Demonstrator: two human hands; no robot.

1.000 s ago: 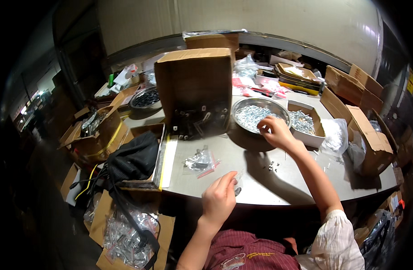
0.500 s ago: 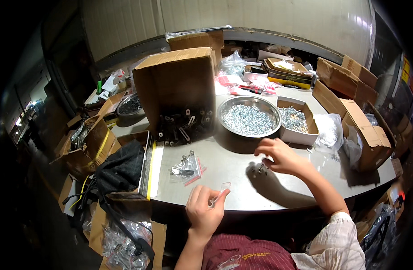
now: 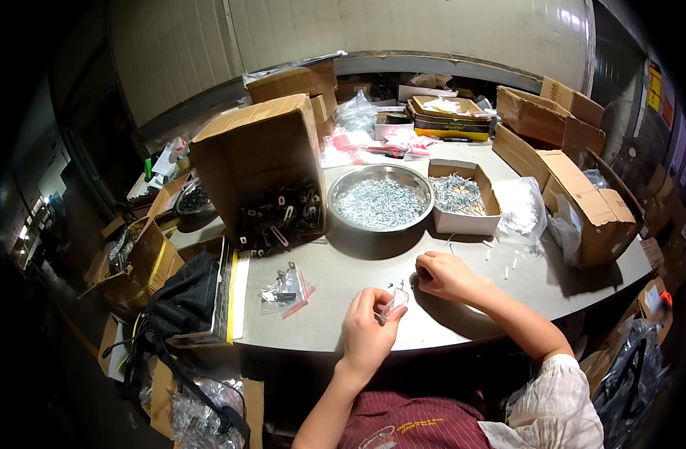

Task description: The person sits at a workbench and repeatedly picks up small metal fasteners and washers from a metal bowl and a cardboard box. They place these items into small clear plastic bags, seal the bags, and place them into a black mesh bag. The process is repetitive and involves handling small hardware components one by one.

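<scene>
My left hand (image 3: 368, 325) pinches a small clear zip bag (image 3: 394, 305) by its side, close to the table's front edge. My right hand (image 3: 446, 275) rests low over the tabletop just to the right, its fingers curled together; whatever they hold is hidden. A few tiny dark screws (image 3: 400, 284) lie between the two hands. Farther left, a filled zip bag (image 3: 285, 290) with metal and black parts lies flat. Beyond my hands stands a steel bowl (image 3: 334, 203) heaped with small silvery screws. Beside it, a white carton (image 3: 466, 224) holds longer screws.
A tipped cardboard box (image 3: 249, 146) spills black slotted brackets (image 3: 287, 217) at left. Near the right edge are a bag of white pieces (image 3: 519, 213) and an open carton (image 3: 593, 213). Loose white plugs (image 3: 506, 272) lie on the table. A black mesh bag (image 3: 184, 295) sits at lower left.
My left hand has moved right and forward with the zip bag, toward the right hand. My right hand has come down to the table, and its fingers have closed. The whole view has shifted slightly.
</scene>
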